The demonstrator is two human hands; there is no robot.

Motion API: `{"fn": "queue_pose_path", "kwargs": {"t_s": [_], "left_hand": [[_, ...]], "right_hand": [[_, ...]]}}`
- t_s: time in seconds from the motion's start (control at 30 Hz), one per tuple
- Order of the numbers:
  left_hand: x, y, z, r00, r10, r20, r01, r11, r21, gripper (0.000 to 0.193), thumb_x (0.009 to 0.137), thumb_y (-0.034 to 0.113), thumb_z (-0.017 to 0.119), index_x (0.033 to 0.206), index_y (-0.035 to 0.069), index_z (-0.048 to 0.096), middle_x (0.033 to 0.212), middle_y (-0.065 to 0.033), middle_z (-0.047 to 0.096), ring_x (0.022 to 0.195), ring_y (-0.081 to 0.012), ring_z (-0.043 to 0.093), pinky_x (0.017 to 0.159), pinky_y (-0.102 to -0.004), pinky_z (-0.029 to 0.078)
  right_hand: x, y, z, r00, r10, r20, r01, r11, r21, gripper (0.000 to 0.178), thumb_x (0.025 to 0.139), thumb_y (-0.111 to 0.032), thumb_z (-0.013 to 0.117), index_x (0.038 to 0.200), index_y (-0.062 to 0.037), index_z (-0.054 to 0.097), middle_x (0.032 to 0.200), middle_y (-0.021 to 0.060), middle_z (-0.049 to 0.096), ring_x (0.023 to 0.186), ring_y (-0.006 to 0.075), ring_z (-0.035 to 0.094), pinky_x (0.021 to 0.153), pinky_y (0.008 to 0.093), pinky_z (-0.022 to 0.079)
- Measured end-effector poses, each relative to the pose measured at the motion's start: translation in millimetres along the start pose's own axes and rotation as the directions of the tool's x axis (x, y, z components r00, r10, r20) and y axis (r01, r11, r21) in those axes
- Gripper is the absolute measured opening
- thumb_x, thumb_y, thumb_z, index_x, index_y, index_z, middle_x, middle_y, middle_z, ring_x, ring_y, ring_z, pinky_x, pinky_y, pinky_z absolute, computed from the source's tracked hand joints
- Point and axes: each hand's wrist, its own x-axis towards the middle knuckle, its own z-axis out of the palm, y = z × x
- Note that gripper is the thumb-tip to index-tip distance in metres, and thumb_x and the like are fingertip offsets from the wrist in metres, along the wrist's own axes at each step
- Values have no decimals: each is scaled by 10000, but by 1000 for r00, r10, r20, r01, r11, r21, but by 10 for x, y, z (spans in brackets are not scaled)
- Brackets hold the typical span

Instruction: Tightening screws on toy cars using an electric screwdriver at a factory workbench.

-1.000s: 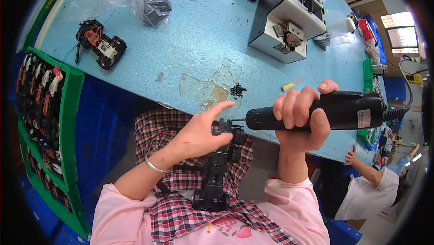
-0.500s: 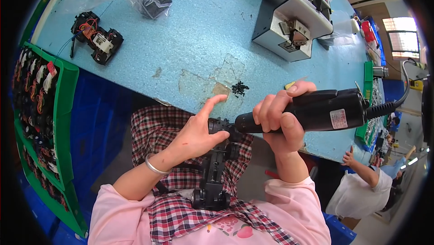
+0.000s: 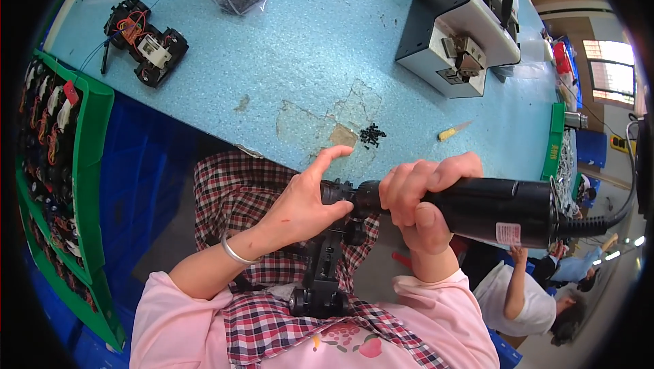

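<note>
My right hand (image 3: 426, 195) is wrapped round a black corded electric screwdriver (image 3: 494, 207), which lies nearly level. Its nose meets the far end of a black toy car chassis (image 3: 320, 267) with wheels, resting lengthwise on my lap. The exact spot at the tip is hidden. My left hand (image 3: 303, 202) holds the chassis at that same end, thumb against it and index finger stretched out over the table edge. Its other fingers are out of sight. Just beyond the fingertip lies a small heap of black screws (image 3: 372, 135).
Another toy car chassis (image 3: 146, 43) with wires lies at the table's left. A boxy machine (image 3: 460, 35) stands at the back right, a yellow-handled tool (image 3: 449, 132) before it. Green trays of parts (image 3: 95, 165) stand left. A co-worker (image 3: 521, 301) is at right.
The screwdriver's rear end has swung down toward me, its nose staying at the chassis. The yellow-handled tool has come into full sight. The view has shifted slightly.
</note>
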Motion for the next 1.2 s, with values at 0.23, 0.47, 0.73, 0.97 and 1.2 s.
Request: {"fn": "queue_pose_path", "kwargs": {"t_s": [0.23, 0.47, 0.73, 0.97, 1.2], "left_hand": [[5, 3, -17, 999, 46, 18, -47, 995, 91, 651, 706, 76, 634, 1291, 121, 352, 823, -119, 595, 558, -143, 521, 611, -303, 455], [-54, 140, -34, 997, -26, 71, 19, 995, 94, 655, 708, 112, 645, 1307, 86, 382, 1297, -152, 448, 1234, -266, 410, 1032, -347, 293], [-51, 143, -14, 997, -28, 69, 19, 992, 126, 614, 728, 137, 635, 1296, 80, 409, 1272, -155, 479, 1219, -278, 428, 1028, -346, 298], [-54, -7, 81, 978, 195, -79, -176, 963, 206, 561, 834, 262, 582, 1343, 157, 372, 992, -212, 616, 698, -240, 600, 792, -344, 446], [-93, 97, 64, 1000, -13, -10, 13, 998, 68, 448, 882, 175, 518, 1318, 110, 434, 1339, -164, 432, 1277, -238, 364, 1045, -332, 269]], "right_hand": [[-98, -11, 82, 997, -44, -70, 42, 999, -33, 367, 806, -216, 674, 967, -119, 359, 566, 2, 468, 457, 111, 426, 490, 276, 394], [58, -185, -366, 924, -291, -249, 322, 942, 96, 286, 867, -174, 437, 1140, -99, 394, 562, -17, 369, 463, 102, 362, 508, 273, 355], [117, 152, -524, 911, -305, -276, 321, 947, 14, 266, 844, -158, 445, 1099, -99, 397, 588, -3, 367, 504, 114, 379, 526, 296, 371], [136, -10, -479, 907, -263, -329, 307, 948, 89, 273, 848, -178, 454, 1105, -102, 400, 587, -10, 367, 500, 103, 373, 527, 289, 365], [78, -163, -332, 949, -221, -227, 276, 928, 249, 272, 873, -199, 459, 1119, -99, 403, 589, -18, 378, 499, 97, 388, 533, 285, 368]]}}
